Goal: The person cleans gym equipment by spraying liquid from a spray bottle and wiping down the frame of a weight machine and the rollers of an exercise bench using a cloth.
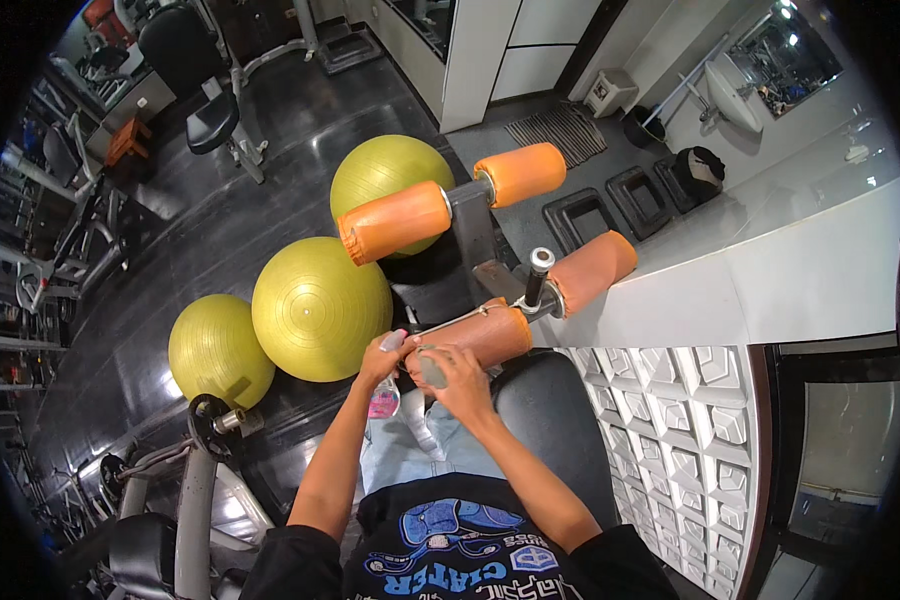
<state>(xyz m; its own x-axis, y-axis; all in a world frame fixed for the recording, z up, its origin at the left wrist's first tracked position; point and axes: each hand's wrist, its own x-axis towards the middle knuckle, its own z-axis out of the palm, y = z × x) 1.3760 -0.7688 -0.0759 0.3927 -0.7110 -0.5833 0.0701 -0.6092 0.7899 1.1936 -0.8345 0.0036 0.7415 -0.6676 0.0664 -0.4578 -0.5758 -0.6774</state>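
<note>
My left hand (382, 360) is closed around a spray bottle (384, 400) with pink liquid or a pink label low in it. In my right hand (461, 382) is a greyish-green sponge or cloth (432, 369), held at the near end of an orange padded roller (487, 334) on a gym machine. Both hands are close together at that end. Past a metal post with a black grip (538, 277), a second orange roller (594, 271) sits on the same bar. Two more orange rollers, left (396, 221) and right (521, 174), are mounted farther forward.
Several yellow-green exercise balls (321, 309) rest on the dark floor left of the machine. A black padded seat (551, 420) is beneath me, beside a white ledge (757, 277). Weight machines with a plate (210, 426) stand at lower left. Black step platforms (579, 217) lie beyond the rollers.
</note>
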